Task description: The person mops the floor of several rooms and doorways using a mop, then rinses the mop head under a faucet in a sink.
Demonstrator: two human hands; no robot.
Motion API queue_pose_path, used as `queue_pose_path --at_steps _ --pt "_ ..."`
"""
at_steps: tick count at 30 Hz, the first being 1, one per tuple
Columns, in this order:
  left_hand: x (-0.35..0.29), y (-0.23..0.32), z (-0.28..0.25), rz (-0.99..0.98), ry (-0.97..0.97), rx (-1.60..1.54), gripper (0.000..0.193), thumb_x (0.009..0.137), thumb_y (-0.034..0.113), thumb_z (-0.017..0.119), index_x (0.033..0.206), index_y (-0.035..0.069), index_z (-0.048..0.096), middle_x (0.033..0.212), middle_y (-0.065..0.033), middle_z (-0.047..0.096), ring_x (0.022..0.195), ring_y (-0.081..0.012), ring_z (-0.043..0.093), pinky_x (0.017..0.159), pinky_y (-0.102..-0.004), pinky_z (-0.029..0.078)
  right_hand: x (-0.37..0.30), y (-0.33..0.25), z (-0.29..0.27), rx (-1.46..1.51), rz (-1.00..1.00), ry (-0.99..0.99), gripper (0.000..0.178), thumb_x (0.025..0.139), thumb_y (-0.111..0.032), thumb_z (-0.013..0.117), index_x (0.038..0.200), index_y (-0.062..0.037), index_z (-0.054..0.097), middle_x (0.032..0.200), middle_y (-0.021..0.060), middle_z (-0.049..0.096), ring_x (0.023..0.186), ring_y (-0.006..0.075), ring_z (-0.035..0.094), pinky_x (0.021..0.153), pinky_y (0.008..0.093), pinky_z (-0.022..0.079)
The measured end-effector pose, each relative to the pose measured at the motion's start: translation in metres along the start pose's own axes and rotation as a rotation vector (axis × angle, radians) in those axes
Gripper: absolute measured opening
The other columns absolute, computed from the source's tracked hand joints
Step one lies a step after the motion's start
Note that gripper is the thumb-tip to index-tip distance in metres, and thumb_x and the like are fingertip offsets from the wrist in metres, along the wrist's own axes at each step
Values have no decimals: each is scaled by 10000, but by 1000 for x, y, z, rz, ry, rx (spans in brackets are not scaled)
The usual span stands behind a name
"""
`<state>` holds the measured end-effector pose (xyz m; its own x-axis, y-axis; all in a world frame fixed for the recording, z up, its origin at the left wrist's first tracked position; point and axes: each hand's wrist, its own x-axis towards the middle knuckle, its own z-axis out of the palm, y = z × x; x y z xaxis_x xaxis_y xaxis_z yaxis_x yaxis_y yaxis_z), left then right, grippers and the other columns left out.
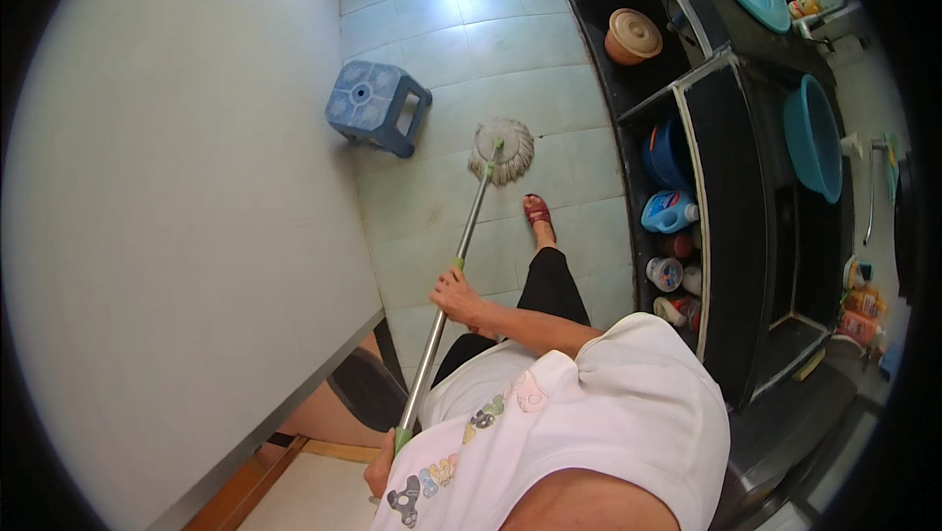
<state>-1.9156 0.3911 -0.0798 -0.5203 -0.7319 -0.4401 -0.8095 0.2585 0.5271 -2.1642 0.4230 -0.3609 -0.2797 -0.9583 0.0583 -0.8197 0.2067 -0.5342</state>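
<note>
Mop (473, 228) points away from us, its long axis slanting rightward to the stringy head (515, 155) on the floor (451, 202). Our right hand (461, 297) and left hand (380, 470) grasp it, fingers (443, 288) curled around.

Silver-green mop handle (426, 354); grey-white mop head (512, 156); blue stool (378, 102).

A blue square plastic stool (368, 106) stands ahead of the right hand (457, 297) and to its left, beside a broad white panel (177, 187). Over to the hand's right I see black open shelves (726, 173) with a lidded, round orange-brown bucket (634, 37), a deep-blue tub (671, 153) and a light-blue bottle (668, 211); farther right, a round turquoise basin (812, 138).
</note>
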Motion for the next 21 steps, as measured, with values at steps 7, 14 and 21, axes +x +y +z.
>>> queue_pose_path --at_steps 7,14,21 --pt "133 185 110 60 -44 -46 390 779 123 598 1133 -9 500 730 -164 608 652 -171 596 593 -287 459 78 220 -86 -132 163 -14 98 739 -153 530 804 -140 602 949 115 543 1116 306 400 1003 510 166" --pt "265 303 146 158 34 -61 367 807 76 547 1148 -40 480 706 -159 589 581 -115 515 532 -264 436 192 346 -183 -212 200 -69 104 734 -150 542 803 -135 619 953 125 540 1114 313 387 1005 501 148" --pt "220 315 146 -73 -29 -65 422 807 57 524 1204 -42 423 816 -147 592 671 -125 523 614 -259 442 196 326 -164 -241 -90 -19 99 746 -144 517 747 -119 613 927 102 574 1043 240 449 952 448 249"
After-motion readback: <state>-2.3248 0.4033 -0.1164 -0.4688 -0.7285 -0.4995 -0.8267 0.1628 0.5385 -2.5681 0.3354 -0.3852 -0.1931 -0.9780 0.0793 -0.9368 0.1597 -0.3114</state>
